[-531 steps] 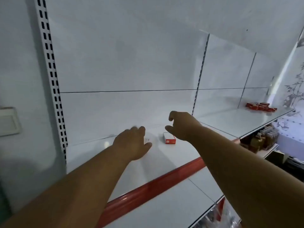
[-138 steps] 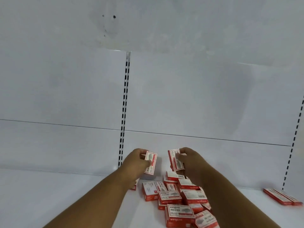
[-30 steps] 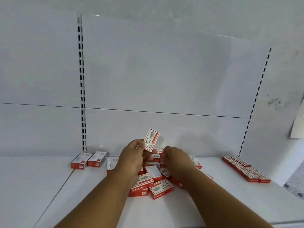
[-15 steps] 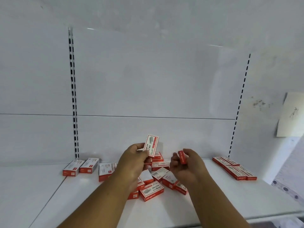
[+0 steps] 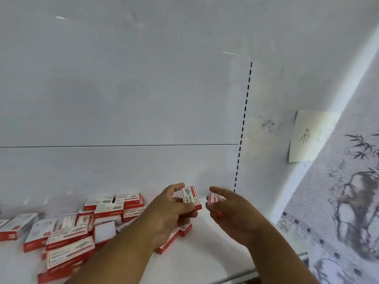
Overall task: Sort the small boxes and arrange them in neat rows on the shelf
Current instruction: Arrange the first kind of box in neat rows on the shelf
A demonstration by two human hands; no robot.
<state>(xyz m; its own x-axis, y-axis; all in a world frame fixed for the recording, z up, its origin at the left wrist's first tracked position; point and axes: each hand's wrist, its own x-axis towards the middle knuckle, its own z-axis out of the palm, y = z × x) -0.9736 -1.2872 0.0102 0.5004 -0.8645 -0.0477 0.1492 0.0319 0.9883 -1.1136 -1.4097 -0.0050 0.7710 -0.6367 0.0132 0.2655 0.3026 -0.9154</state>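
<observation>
Head view first: we hold one small box (image 5: 191,196) upright in our left hand (image 5: 170,210), thumb and fingers pinching it at lower centre, apparently to read its face for sorting. Our right hand (image 5: 231,210), just right of it, curls round a second box (image 5: 213,197). Both forearms reach up from the bottom edge, while the unsorted pile (image 5: 86,228) lies jumbled on the shelf (image 5: 215,249) at lower left.

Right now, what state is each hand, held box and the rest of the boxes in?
left hand: grip pinching a small box
box in left hand: lifted off the shelf, printed face toward the camera
right hand: grip curled round another box
box in right hand: lifted, mostly hidden by fingers
pile of boxes: unsorted, jumbled on the shelf
</observation>
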